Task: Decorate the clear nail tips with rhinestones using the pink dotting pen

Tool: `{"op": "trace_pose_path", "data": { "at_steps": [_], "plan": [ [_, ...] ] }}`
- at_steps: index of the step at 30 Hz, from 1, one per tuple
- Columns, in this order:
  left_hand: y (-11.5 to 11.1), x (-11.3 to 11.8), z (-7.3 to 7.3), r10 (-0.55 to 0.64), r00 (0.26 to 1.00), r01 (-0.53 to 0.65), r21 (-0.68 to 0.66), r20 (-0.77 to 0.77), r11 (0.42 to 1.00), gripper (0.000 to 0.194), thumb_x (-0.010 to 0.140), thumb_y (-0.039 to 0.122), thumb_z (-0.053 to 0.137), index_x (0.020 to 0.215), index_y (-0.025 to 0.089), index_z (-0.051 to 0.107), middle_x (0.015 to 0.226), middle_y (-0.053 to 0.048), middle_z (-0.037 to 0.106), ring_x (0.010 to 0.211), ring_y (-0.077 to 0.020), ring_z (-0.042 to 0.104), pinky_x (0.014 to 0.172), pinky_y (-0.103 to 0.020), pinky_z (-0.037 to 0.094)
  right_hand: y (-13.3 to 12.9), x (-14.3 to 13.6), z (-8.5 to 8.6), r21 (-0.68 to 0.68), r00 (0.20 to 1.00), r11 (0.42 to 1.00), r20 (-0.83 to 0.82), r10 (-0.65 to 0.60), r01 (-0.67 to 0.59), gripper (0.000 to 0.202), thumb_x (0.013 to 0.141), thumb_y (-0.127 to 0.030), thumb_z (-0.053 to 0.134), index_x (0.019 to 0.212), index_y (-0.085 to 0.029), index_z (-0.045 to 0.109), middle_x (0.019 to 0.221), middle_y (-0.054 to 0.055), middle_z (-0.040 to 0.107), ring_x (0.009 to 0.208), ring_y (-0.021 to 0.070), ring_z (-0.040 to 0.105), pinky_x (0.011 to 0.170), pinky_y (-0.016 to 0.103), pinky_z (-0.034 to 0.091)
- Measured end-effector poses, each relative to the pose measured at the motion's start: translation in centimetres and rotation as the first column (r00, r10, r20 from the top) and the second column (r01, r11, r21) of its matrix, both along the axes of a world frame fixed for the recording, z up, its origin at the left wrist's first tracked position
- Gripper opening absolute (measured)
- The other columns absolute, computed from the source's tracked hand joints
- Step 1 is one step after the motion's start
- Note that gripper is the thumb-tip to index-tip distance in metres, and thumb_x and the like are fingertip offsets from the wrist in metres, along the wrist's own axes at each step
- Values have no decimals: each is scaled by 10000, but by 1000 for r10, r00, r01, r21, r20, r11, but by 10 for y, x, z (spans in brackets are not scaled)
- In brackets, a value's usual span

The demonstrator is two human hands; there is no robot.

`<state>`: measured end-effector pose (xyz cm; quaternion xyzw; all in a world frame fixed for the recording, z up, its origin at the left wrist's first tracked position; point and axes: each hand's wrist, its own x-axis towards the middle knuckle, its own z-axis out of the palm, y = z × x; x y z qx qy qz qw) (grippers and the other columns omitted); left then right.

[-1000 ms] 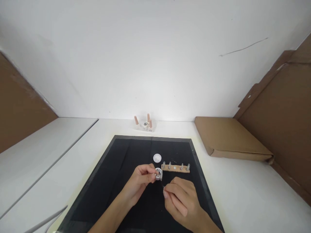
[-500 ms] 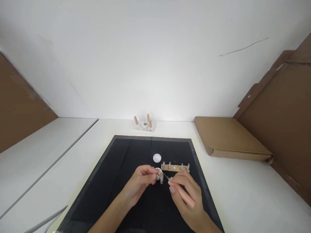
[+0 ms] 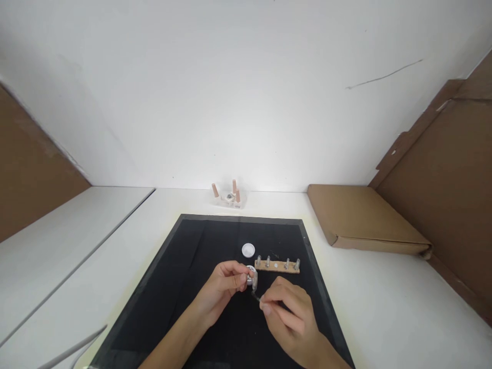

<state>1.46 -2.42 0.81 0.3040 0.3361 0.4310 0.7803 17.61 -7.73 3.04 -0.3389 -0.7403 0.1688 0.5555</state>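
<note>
Between its thumb and fingers, my left hand [image 3: 228, 279] pinches a small holder that bears a clear nail tip [image 3: 254, 281]. A small round white container [image 3: 250, 268] sits partly behind those fingers. My right hand [image 3: 286, 312] grips a brush with a peach handle, now mostly hidden by the fingers. The thin dark brush tip [image 3: 255, 294] is at the lower end of the nail tip. Just beyond the hands lies a cardboard strip [image 3: 275, 266] with several clear nail tips standing on it. A round white lid [image 3: 248, 250] rests on the black mat [image 3: 215, 241].
At the back, a clear stand [image 3: 229, 201] holds several peach-capped bottles. A flat cardboard box [image 3: 369, 215] lies on the white table at the right. Cardboard panels stand at both sides, and a grey object [image 3: 77, 351] is at the lower left.
My right hand has moved slightly down and left and turned the brush, bringing its tip from beside the nail tip to its lower end. My left hand has barely moved.
</note>
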Motion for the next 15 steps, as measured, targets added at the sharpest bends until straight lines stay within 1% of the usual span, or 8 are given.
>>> {"op": "trace_pose_path", "data": {
  "at_steps": [4, 9, 15],
  "plan": [
    [1, -1, -1, -15, 1000, 16, -14, 23, 1000, 191, 492, 212, 869, 584, 146, 715, 645, -21, 705, 479, -56, 522, 526, -189, 365, -2, 1, -1, 19, 999, 999, -20, -31, 31, 129, 810, -88, 472, 777, -181, 555, 577, -3, 570, 504, 119, 526, 481, 234, 402],
    [0, -1, -2, -47, 999, 47, -23, 18, 999, 197, 491, 210, 870, 587, 140, 712, 642, -27, 707, 464, -54, 521, 515, -188, 359, -4, 3, 0, 31, 994, 997, -85, -75, 77, 134, 807, -75, 490, 833, -187, 558, 649, 6, 576, 569, 132, 539, 522, 243, 446],
    [1, -1, -3, -90, 996, 90, -12, 1, 996, 220, 492, 242, 871, 604, 133, 716, 554, -7, 663, 457, -56, 517, 513, -186, 351, -2, 4, -3, -17, 994, 997, -81, -75, 74, 135, 805, -77, 514, 860, -192, 558, 702, 7, 567, 626, 132, 544, 574, 247, 459]
  ]
}}
